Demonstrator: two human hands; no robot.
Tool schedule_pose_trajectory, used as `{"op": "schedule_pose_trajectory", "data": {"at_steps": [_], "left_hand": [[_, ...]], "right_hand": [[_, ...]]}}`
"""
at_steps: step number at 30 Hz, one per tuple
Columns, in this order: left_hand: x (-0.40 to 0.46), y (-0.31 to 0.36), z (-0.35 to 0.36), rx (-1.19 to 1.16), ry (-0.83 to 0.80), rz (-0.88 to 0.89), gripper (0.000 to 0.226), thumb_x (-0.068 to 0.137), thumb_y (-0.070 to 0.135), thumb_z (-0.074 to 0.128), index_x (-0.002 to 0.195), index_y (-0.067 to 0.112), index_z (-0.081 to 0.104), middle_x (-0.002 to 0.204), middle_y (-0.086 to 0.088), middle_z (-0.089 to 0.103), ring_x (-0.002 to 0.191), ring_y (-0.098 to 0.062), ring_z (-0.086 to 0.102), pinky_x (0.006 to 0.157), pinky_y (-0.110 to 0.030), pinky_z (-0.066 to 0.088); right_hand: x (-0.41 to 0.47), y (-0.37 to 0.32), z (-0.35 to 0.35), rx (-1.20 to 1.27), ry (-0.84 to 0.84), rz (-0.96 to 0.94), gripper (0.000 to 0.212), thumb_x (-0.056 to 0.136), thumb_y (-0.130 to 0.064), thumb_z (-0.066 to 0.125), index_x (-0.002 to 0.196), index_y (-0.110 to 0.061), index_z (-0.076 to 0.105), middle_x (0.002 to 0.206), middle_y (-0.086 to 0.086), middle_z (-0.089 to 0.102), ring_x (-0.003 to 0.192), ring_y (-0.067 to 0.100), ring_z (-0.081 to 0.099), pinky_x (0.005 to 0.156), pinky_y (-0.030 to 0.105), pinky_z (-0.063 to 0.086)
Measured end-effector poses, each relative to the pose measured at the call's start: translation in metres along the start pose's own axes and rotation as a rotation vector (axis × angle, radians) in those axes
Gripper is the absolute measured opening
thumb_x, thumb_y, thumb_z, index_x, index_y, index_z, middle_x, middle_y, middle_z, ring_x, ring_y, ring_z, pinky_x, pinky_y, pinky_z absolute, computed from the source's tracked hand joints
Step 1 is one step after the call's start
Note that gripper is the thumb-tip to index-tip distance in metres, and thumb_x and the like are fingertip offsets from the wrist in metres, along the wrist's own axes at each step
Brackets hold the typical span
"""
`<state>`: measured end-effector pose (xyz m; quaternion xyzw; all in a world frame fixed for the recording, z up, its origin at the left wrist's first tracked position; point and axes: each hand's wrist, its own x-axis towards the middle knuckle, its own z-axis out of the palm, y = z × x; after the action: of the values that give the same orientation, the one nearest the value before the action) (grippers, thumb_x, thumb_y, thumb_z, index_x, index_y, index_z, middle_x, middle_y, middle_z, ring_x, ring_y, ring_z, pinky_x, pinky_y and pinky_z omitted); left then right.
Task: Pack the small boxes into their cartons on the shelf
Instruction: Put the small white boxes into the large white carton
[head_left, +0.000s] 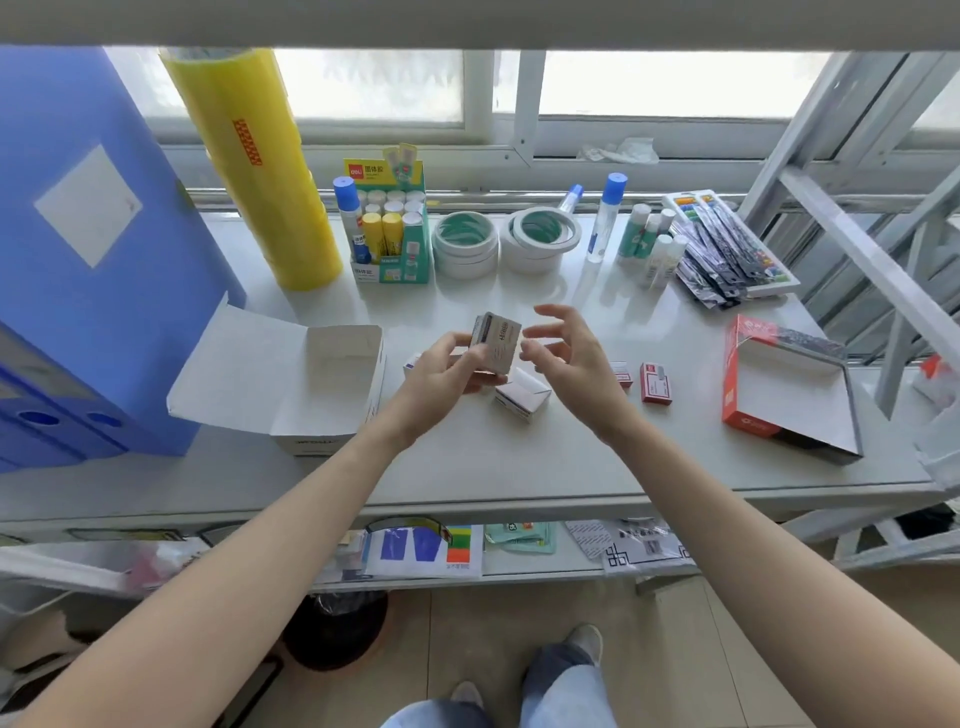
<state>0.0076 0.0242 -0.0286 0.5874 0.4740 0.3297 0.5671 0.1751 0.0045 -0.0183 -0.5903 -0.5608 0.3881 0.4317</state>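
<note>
My left hand (447, 371) holds a stack of small grey-white boxes (496, 340) above the middle of the shelf. Just right of the stack, my right hand (569, 353) hovers with fingers spread, holding nothing. A white carton (332, 384) with its lid flapped back stands open to the left of my hands. Another small white box (522, 397) lies on the shelf below my hands. Two small red boxes (655, 383) lie further right; one is partly hidden by my right hand. A red carton (789, 395) lies open at the right.
Blue file boxes (88, 260) and a yellow tape stack (260, 171) stand at the left. Behind are a glue-stick display (392, 228), tape rolls (501, 241), glue bottles (605, 218) and pen packs (727, 249). A diagonal shelf brace (872, 270) crosses the right side.
</note>
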Motion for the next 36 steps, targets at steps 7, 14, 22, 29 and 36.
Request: {"op": "schedule_pose_trajectory", "data": {"at_steps": [7, 14, 22, 29, 36], "left_hand": [[-0.004, -0.002, 0.009, -0.304, -0.016, -0.138, 0.028, 0.093, 0.022, 0.049, 0.116, 0.006, 0.044, 0.104, -0.003, 0.070, 0.086, -0.006, 0.071, 0.095, -0.034, 0.045], [0.002, -0.006, 0.011, -0.271, -0.138, -0.181, 0.051, 0.084, 0.031, 0.064, 0.127, 0.008, 0.048, 0.106, -0.001, 0.064, 0.097, -0.012, 0.063, 0.086, -0.029, 0.042], [0.018, -0.019, 0.019, 0.731, -0.135, 0.259, 0.057, 0.083, 0.009, 0.060, 0.137, 0.016, 0.043, 0.134, -0.007, 0.050, 0.126, -0.024, 0.043, 0.107, -0.028, 0.031], [0.030, -0.025, 0.045, 1.217, -0.171, 0.322, 0.057, 0.081, 0.031, 0.060, 0.133, 0.019, 0.041, 0.135, 0.000, 0.050, 0.132, -0.023, 0.035, 0.098, -0.038, 0.032], [0.029, -0.020, 0.037, 0.863, 0.020, 0.371, 0.058, 0.070, 0.040, 0.076, 0.119, 0.017, 0.056, 0.116, -0.005, 0.055, 0.105, -0.026, 0.055, 0.086, -0.037, 0.045]], "right_hand": [[-0.012, -0.002, 0.006, -0.073, -0.032, -0.057, 0.030, 0.089, -0.021, 0.059, 0.119, -0.017, 0.055, 0.116, 0.000, 0.062, 0.096, 0.010, 0.058, 0.077, 0.020, 0.045], [-0.010, 0.002, -0.001, -0.234, -0.067, -0.108, 0.052, 0.081, -0.024, 0.070, 0.128, -0.016, 0.050, 0.120, 0.004, 0.054, 0.104, 0.016, 0.054, 0.080, 0.015, 0.039], [-0.007, 0.018, -0.025, -0.344, 0.038, -0.008, 0.045, 0.078, -0.016, 0.069, 0.120, -0.010, 0.054, 0.110, 0.009, 0.062, 0.083, 0.016, 0.057, 0.070, 0.016, 0.045], [-0.012, 0.029, -0.033, -0.244, 0.055, 0.151, 0.042, 0.077, -0.011, 0.066, 0.117, -0.011, 0.051, 0.108, 0.006, 0.058, 0.082, 0.020, 0.061, 0.068, 0.020, 0.046], [-0.008, 0.026, -0.039, -0.013, 0.036, 0.236, 0.038, 0.077, -0.005, 0.061, 0.109, -0.019, 0.047, 0.102, 0.003, 0.057, 0.084, 0.019, 0.060, 0.080, 0.032, 0.051]]}}
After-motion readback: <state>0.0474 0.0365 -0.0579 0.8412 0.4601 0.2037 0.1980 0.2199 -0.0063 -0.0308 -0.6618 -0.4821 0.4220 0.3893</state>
